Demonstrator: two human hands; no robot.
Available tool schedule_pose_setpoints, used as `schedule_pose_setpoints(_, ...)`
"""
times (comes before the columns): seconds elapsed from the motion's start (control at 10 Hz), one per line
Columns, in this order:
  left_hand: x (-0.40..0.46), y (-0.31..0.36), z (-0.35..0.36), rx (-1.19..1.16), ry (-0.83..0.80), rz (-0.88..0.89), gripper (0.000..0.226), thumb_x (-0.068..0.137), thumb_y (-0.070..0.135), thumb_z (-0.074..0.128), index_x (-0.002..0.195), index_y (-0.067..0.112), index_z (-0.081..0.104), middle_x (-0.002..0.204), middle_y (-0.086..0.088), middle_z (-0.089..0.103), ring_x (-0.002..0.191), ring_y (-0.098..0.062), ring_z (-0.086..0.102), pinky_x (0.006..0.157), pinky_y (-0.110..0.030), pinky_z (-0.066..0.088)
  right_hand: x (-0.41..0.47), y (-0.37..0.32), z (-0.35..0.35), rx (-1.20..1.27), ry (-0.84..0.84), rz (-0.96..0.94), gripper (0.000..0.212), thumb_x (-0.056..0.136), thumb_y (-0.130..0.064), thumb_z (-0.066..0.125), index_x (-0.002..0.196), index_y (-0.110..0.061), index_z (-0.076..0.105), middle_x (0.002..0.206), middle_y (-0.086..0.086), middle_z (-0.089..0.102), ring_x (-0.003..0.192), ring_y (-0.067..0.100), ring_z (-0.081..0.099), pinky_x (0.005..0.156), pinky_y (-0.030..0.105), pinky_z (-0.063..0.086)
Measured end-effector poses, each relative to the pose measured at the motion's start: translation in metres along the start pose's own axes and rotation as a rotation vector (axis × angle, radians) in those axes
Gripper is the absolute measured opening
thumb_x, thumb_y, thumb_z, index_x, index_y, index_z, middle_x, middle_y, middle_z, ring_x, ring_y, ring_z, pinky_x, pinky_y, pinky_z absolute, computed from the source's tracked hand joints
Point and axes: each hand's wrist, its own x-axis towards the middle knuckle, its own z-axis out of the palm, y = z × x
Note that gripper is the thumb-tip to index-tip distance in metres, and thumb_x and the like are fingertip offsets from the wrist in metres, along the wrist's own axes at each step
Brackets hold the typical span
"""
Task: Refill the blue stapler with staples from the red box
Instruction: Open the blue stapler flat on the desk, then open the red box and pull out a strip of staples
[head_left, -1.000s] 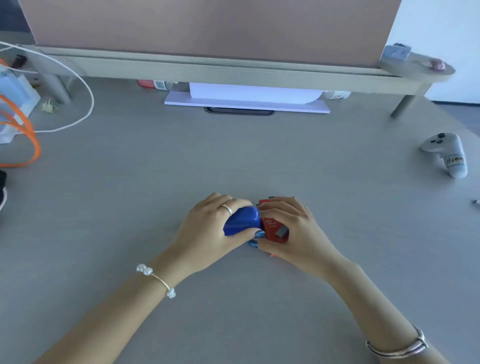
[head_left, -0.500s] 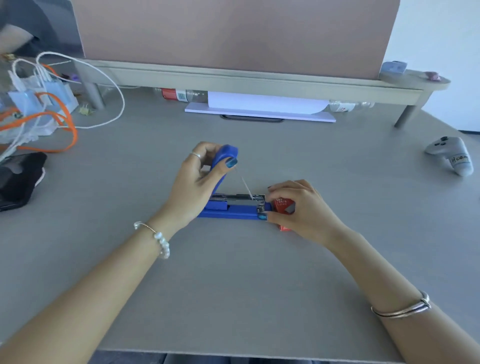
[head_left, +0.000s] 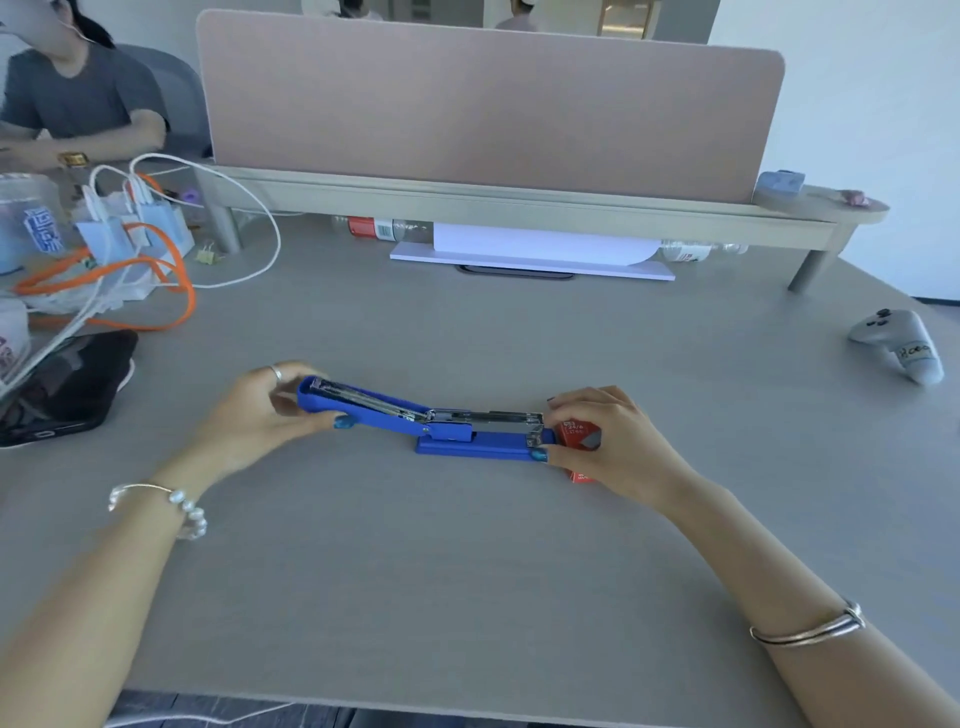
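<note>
Stapler, blue (head_left: 467, 439): lies mid-desk (head_left: 467, 571), base flat, lid swung fully back to the left so the metal staple channel (head_left: 488, 418) faces up. Channel contents: cannot tell whether any staples sit in it.

Left hand (head_left: 260, 415): fingers and thumb closed around the far end of the opened lid, holding it back.

Right hand (head_left: 613, 441): thumb tip presses the front end of the stapler base; the other fingers curl over the red staple box (head_left: 579, 434), which rests on the desk touching that front end. Box: whether opened cannot be told.

Progress, judged: opening step done. Left to do: take a staple strip from the box, lay it in the channel, shut the lid.
</note>
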Motion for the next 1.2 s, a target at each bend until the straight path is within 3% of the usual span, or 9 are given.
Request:
schedule_pose_setpoints(0.1, 0.011, -0.018, 0.0, 0.208, -0.006, -0.062, 0.045, 0.057, 0.036, 0.083, 0.092, 0.013, 0.066, 0.093, -0.014, 0.068, 0.087, -0.031, 0.062, 0.08, -0.034, 0.048, -0.001, 0.002, 0.0, 0.014, 0.013, -0.023, 0.025, 0.074, -0.032, 0.073, 0.098, -0.028, 0.066, 0.115, -0.01, 0.059, 0.108, 0.013, 0.042, 0.095, 0.037, 0.044)
schedule_pose_setpoints(0.2, 0.011, -0.017, 0.003, 0.277, -0.045, -0.02, 0.04, 0.063, 0.026, 0.084, 0.095, 0.009, 0.066, 0.099, -0.017, 0.066, 0.096, -0.034, 0.059, 0.082, -0.032, 0.045, -0.003, 0.004, -0.005, 0.0, 0.056, -0.05, 0.033, 0.07, -0.036, 0.075, 0.099, -0.028, 0.064, 0.111, -0.01, 0.062, 0.103, 0.013, 0.046, 0.094, 0.035, 0.044)
schedule_pose_setpoints(0.4, 0.004, 0.012, 0.009, 0.243, -0.047, 0.107, 0.045, 0.051, 0.063, 0.066, 0.092, 0.047, 0.06, 0.1, 0.01, 0.059, 0.1, -0.008, 0.047, 0.082, -0.014, 0.034, -0.013, 0.011, -0.025, -0.061, -0.098, 0.012, 0.067, 0.05, -0.055, 0.08, 0.109, -0.039, 0.054, 0.102, -0.025, 0.051, 0.11, 0.007, 0.034, 0.092, 0.021, 0.029)
schedule_pose_setpoints(0.6, 0.018, 0.057, 0.037, 0.267, -0.105, 0.292, 0.056, 0.054, 0.075, 0.056, 0.1, 0.043, 0.06, 0.102, 0.01, 0.059, 0.103, -0.009, 0.045, 0.088, -0.023, 0.035, -0.016, 0.017, -0.028, 0.003, -0.126, 0.016, 0.066, 0.055, -0.046, 0.082, 0.114, -0.044, 0.052, 0.101, -0.025, 0.055, 0.113, 0.004, 0.038, 0.087, 0.017, 0.034)
schedule_pose_setpoints(0.7, 0.024, 0.085, 0.059, 0.253, -0.139, 0.362, 0.052, 0.064, 0.064, 0.062, 0.106, 0.033, 0.062, 0.104, 0.01, 0.059, 0.102, -0.008, 0.044, 0.09, -0.025, 0.036, -0.016, 0.014, -0.029, -0.018, -0.018, 0.005, 0.046, 0.062, -0.026, 0.076, 0.105, -0.037, 0.06, 0.102, -0.017, 0.062, 0.102, 0.01, 0.052, 0.085, 0.025, 0.044)
schedule_pose_setpoints(0.8, 0.028, 0.11, 0.085, 0.238, -0.184, 0.441, 0.043, 0.073, 0.046, 0.069, 0.112, 0.03, 0.061, 0.108, 0.005, 0.059, 0.104, -0.009, 0.044, 0.092, -0.021, 0.035, -0.016, 0.009, -0.034, 0.169, 0.15, 0.003, 0.032, 0.064, -0.015, 0.071, 0.092, -0.028, 0.065, 0.098, -0.012, 0.069, 0.09, 0.009, 0.062, 0.077, 0.016, 0.047)
schedule_pose_setpoints(0.9, 0.027, 0.127, 0.107, 0.179, -0.218, 0.542, 0.04, 0.076, 0.039, 0.07, 0.113, 0.031, 0.06, 0.107, 0.009, 0.058, 0.102, -0.007, 0.045, 0.089, -0.016, 0.034, -0.017, 0.0, -0.037, 0.477, 0.184, 0.007, 0.021, 0.065, -0.024, 0.062, 0.086, -0.023, 0.062, 0.095, -0.01, 0.071, 0.082, 0.006, 0.067, 0.069, 0.013, 0.049)
schedule_pose_setpoints(1.1, 0.019, 0.125, 0.12, -0.103, -0.083, 0.503, 0.015, 0.077, 0.02, 0.072, 0.091, 0.023, 0.07, 0.082, 0.003, 0.066, 0.078, -0.012, 0.058, 0.076, -0.028, 0.049, -0.018, -0.003, -0.032, 0.441, 0.045, -0.059, 0.041, 0.064, -0.021, 0.08, 0.098, -0.025, 0.055, 0.094, -0.008, 0.066, 0.081, 0.01, 0.066, 0.071, 0.02, 0.051)
schedule_pose_setpoints(1.2, 0.015, 0.124, 0.115, -0.206, -0.183, 0.431, 0.015, 0.076, 0.016, 0.073, 0.089, 0.023, 0.072, 0.082, 0.001, 0.067, 0.076, -0.009, 0.06, 0.074, -0.015, 0.045, -0.016, -0.003, -0.028, 0.358, 0.071, -0.081, 0.037, 0.071, -0.007, 0.074, 0.093, -0.031, 0.057, 0.094, -0.013, 0.065, 0.078, 0.006, 0.064, 0.067, 0.012, 0.048)
